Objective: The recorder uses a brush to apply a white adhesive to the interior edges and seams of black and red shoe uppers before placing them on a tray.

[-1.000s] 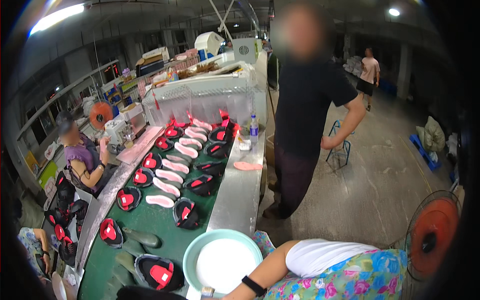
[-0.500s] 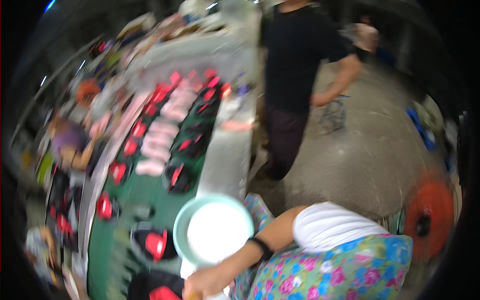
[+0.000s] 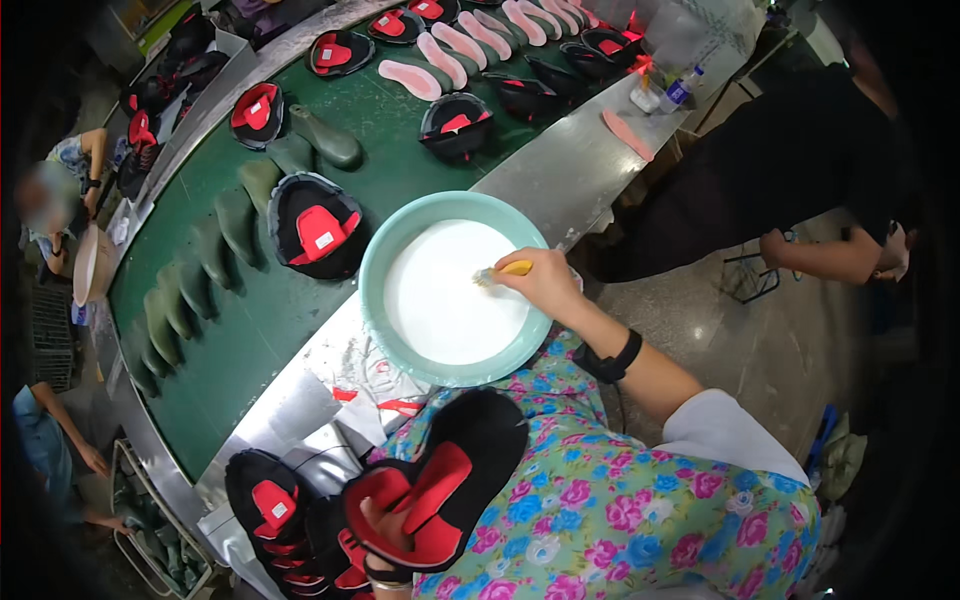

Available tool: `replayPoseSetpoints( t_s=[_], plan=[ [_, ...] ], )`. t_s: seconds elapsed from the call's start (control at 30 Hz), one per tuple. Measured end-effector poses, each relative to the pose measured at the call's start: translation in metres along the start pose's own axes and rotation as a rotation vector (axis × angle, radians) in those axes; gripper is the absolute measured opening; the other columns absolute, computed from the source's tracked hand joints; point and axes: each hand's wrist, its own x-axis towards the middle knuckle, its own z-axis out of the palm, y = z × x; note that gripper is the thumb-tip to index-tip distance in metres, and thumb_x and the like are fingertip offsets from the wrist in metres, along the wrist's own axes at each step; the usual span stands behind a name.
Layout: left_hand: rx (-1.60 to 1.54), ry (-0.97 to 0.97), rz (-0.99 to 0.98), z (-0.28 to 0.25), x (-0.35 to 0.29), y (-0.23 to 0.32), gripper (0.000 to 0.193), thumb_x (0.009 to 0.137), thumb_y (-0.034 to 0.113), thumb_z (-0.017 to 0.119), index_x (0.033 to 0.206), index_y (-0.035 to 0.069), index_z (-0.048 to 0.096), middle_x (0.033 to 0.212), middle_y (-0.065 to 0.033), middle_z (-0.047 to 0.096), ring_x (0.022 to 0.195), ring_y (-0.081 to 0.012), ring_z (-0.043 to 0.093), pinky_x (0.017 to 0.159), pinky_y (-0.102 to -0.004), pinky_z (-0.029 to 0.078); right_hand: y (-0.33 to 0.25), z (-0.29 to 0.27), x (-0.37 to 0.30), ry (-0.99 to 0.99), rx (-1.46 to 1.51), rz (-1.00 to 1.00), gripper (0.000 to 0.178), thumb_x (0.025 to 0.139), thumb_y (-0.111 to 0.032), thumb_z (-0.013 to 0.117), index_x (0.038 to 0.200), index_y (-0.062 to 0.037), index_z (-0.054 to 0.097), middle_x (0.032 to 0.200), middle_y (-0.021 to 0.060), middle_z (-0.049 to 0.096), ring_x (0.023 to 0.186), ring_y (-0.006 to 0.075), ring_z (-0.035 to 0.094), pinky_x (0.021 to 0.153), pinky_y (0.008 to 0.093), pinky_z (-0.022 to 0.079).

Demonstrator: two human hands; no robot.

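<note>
While our right hand (image 3: 550, 284) pinches the brush (image 3: 515, 267), our left hand (image 3: 388, 522) grips the surrounding shoe upper (image 3: 487, 430), likely light, pliable and best held from inside.

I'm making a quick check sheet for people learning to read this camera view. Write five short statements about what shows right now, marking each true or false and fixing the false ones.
1. The right hand holds a brush with a yellow handle. True.
2. The basin contains black liquid. False: the liquid is white.
3. The left hand is inside a black-and-red shoe upper. True.
4. Nothing pink lies on the metal ledge. False: a pink sole-shaped piece lies on it.
5. The right wrist is bare. False: it wears a black band.
</note>
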Motion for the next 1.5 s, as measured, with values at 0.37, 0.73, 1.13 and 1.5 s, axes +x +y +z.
replayPoseSetpoints(
  t_s=[0.37, 0.73, 1.13, 1.5],
  plan=[
    [-1.327, 0.077, -0.666, 0.006, 0.042, -0.028, 0.032, 0.082, 0.001, 0.063, 0.111, -0.007, 0.053, 0.109, -0.0118, 0.059, 0.097, -0.0213, 0.058, 0.090, -0.0351, 0.045, 0.028, 0.040, -0.013, -0.016, -0.087, 0.023, 0.015, 0.073, -0.012, 0.070, 0.083, -0.0004, 0.070, 0.083, 0.0188, 0.067, 0.074, 0.0328, 0.065, 0.072, 0.0357, 0.052],
    [-1.653, 0.324, -0.903, 0.004, 0.092, -0.031, 0.037, 0.088, 0.015, 0.065, 0.119, 0.001, 0.053, 0.109, -0.0076, 0.058, 0.095, -0.0131, 0.057, 0.084, -0.0285, 0.048, -0.019, 0.020, -0.012, 0.009, 0.080, 0.033, 0.017, 0.071, -0.008, 0.075, 0.087, -0.0022, 0.072, 0.082, 0.0135, 0.069, 0.072, 0.0206, 0.067, 0.070, 0.0286, 0.052],
    [-1.582, 0.395, -0.839, -0.006, 0.101, -0.026, 0.031, 0.088, 0.016, 0.065, 0.114, 0.000, 0.057, 0.105, -0.0060, 0.060, 0.093, -0.0127, 0.057, 0.083, -0.0276, 0.047, -0.075, 0.034, -0.032, 0.019, 0.233, -0.101, 0.018, 0.075, -0.016, 0.075, 0.080, 0.0000, 0.069, 0.068, 0.0089, 0.067, 0.059, 0.0138, 0.063, 0.059, 0.0252, 0.049],
    [-1.625, 0.543, -0.838, 0.027, 0.088, -0.062, 0.032, 0.093, 0.014, 0.056, 0.121, -0.001, 0.054, 0.115, -0.0098, 0.059, 0.100, -0.0157, 0.058, 0.088, -0.0293, 0.046, -0.127, 0.026, -0.071, -0.298, 0.303, 0.193, 0.022, 0.076, -0.019, 0.074, 0.074, 0.0013, 0.065, 0.061, 0.0065, 0.064, 0.055, 0.0096, 0.058, 0.055, 0.0261, 0.047]
  ],
)
